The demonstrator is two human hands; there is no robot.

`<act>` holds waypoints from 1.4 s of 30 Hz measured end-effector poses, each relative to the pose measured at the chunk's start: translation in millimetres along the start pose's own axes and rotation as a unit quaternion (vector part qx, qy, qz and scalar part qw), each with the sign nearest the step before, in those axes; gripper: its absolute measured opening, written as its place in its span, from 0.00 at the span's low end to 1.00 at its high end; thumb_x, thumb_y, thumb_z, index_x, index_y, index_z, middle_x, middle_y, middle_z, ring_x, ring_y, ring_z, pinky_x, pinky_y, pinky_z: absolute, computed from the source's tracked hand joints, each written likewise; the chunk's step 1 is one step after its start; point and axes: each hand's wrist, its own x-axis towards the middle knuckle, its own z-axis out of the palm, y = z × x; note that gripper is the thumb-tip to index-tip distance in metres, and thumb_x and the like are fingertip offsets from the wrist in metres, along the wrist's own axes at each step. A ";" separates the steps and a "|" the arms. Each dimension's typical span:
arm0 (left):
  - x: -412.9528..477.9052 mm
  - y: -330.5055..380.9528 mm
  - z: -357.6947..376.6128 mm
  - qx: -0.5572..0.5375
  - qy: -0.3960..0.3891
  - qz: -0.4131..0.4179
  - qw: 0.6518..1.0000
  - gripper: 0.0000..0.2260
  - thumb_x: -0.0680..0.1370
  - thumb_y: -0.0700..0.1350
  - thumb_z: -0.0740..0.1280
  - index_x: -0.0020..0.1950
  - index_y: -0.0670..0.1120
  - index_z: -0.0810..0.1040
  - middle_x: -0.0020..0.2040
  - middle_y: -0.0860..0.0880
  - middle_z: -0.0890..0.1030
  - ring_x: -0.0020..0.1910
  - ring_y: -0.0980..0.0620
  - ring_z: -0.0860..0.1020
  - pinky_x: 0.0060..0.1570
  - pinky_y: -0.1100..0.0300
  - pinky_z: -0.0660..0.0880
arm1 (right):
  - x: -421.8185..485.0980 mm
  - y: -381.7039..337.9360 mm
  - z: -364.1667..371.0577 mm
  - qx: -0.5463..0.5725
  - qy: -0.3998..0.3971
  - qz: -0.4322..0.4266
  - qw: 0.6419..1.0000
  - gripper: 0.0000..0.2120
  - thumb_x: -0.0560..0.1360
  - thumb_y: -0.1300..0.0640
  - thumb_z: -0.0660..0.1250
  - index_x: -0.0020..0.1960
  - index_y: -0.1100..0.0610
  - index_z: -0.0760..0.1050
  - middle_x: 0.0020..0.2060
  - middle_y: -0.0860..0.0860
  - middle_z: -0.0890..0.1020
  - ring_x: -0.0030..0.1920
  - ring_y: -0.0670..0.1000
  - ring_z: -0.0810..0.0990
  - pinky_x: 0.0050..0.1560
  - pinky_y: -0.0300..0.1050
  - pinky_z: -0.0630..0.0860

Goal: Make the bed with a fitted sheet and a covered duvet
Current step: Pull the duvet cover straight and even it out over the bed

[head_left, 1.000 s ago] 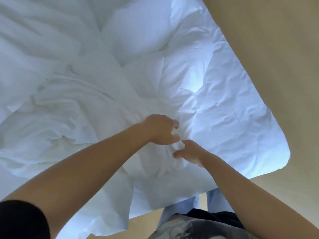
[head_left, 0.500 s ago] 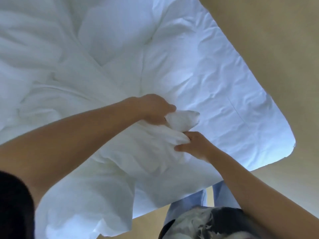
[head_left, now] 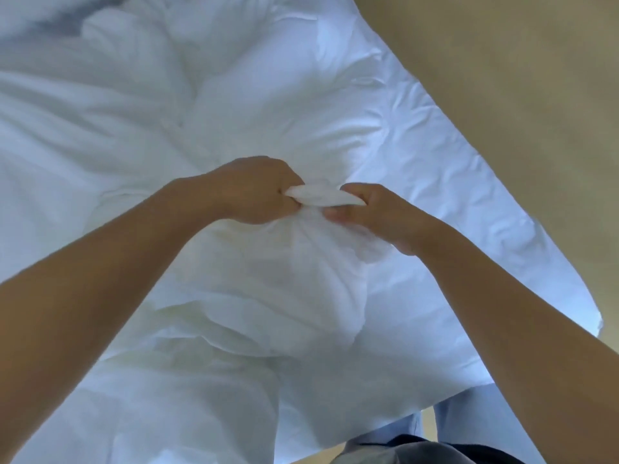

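Your left hand (head_left: 254, 192) and right hand (head_left: 378, 217) both grip one bunched corner of the white duvet (head_left: 268, 296), fingers (head_left: 355, 190) curled round it. The duvet spreads below and left of the fingers; the fitted sheet (head_left: 469, 212) lies to their right.

Matt white cloth duvet (head_left: 254, 296), soft and creased; wrinkled white cloth fitted sheet (head_left: 445, 182).

Left forearm (head_left: 100, 279) and right forearm (head_left: 502, 313) are bare. Light blue trousers (head_left: 469, 416), grey-and-black top (head_left: 402, 457).
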 end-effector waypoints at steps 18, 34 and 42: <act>-20.2 15.5 39.9 -0.239 0.138 -0.165 0.947 0.09 0.77 0.47 0.64 0.40 0.46 0.77 0.34 0.54 0.75 0.37 0.51 0.74 0.33 0.62 0.66 | 28.1 -38.0 -15.7 -0.124 -0.136 0.083 0.979 0.17 0.67 0.42 0.71 0.53 0.48 0.79 0.46 0.45 0.83 0.48 0.46 0.82 0.47 0.37 0.77; -29.4 25.5 1.4 -0.336 0.015 -0.242 0.910 0.10 0.73 0.52 0.70 0.44 0.45 0.81 0.37 0.50 0.82 0.37 0.51 0.80 0.36 0.61 0.75 | 52.4 -68.1 -25.2 -0.084 -0.123 0.115 0.982 0.20 0.75 0.44 0.65 0.58 0.57 0.76 0.58 0.63 0.77 0.51 0.57 0.80 0.44 0.46 0.71; -33.8 11.1 -2.2 -0.703 0.044 -0.255 0.663 0.04 0.65 0.45 0.73 0.30 0.47 0.83 0.33 0.47 0.82 0.30 0.53 0.81 0.29 0.65 0.76 | 36.1 -46.2 -41.4 -0.153 -0.403 0.137 0.892 0.09 0.61 0.53 0.77 0.41 0.47 0.82 0.38 0.45 0.85 0.39 0.46 0.83 0.35 0.36 0.76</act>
